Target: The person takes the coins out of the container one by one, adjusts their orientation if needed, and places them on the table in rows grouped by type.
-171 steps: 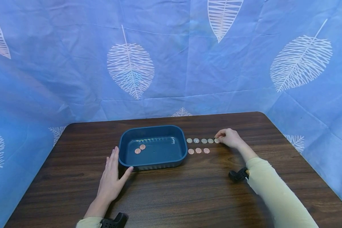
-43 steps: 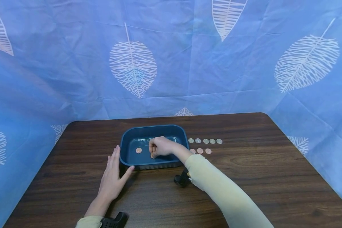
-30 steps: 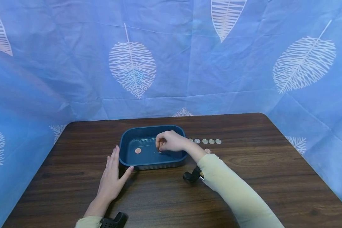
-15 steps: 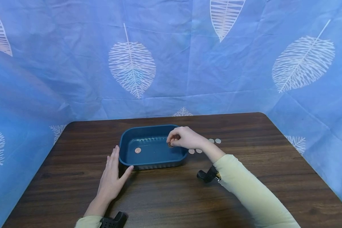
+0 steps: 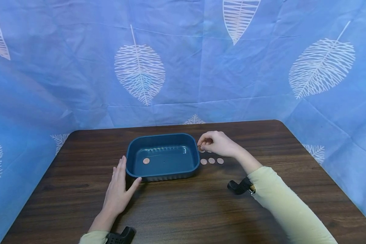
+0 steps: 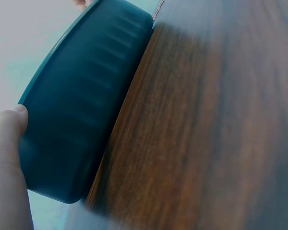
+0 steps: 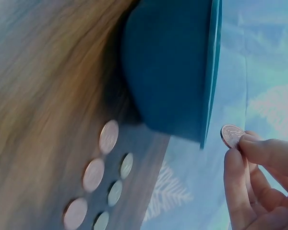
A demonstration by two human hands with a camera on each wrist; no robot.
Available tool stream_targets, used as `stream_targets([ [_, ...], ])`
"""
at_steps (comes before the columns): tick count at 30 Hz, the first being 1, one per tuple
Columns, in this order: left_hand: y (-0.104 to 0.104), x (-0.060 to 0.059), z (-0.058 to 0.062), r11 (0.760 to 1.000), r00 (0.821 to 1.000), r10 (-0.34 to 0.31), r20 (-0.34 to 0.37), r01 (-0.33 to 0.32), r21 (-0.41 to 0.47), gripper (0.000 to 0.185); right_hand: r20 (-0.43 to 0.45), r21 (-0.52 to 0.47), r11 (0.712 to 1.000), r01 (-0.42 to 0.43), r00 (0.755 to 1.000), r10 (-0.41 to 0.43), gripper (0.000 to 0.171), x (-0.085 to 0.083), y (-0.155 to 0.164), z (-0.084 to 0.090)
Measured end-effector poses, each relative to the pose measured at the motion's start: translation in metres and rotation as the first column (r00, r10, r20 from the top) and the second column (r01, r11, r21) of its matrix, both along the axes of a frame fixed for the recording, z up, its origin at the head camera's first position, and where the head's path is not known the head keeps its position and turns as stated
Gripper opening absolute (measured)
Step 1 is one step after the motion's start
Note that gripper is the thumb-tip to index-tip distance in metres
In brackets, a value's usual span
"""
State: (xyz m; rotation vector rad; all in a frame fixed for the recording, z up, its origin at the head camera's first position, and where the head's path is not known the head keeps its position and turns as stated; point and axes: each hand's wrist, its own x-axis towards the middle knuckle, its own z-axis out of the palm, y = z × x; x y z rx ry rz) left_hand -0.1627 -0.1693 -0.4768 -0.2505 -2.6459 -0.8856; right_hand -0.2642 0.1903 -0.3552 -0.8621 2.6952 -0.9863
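Note:
A dark blue tray [image 5: 192, 149] stands mid-table with one copper coin [image 5: 146, 161] lying inside. My right hand [image 5: 202, 146] hovers just past the tray's right rim and pinches a copper coin [image 5: 200, 148] between thumb and fingertips. The right wrist view shows that pinched coin [image 7: 232, 135] held on edge beside the tray's wall [image 7: 173, 72]. Below it three copper coins [image 5: 211, 160] lie in a row on the table. My left hand [image 5: 119, 189] rests flat on the table with straight fingers, its thumb [image 6: 9, 139] against the tray's near-left corner [image 6: 86, 120].
A row of silver coins [image 7: 115, 192] lies beside the copper ones [image 7: 93, 175]; in the head view my right hand mostly hides them. Blue leaf-print cloth [image 5: 140, 71] walls in the back and sides. Bare dark wood table [image 5: 201, 210] stretches in front.
My right hand lifted a copper coin out of the tray and carried it right, past the rim. The tray now holds one coin instead of two. The left hand stayed put.

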Motion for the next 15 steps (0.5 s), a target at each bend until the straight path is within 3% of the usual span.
stream_targets([
  [8, 0.0, 0.001, 0.0, 1.0, 1.0, 0.002, 0.014, -0.002, 0.004, 0.088, 0.021, 0.016, 0.995, 0.098, 0.995, -0.099, 0.012, -0.001, 0.029, -0.006],
  [15, 0.001, 0.001, -0.001, 1.0, 1.0, 0.002, 0.019, -0.002, 0.008, 0.088, 0.026, 0.042, 0.988, 0.149, 0.988, -0.15, 0.012, -0.005, 0.057, -0.024],
])
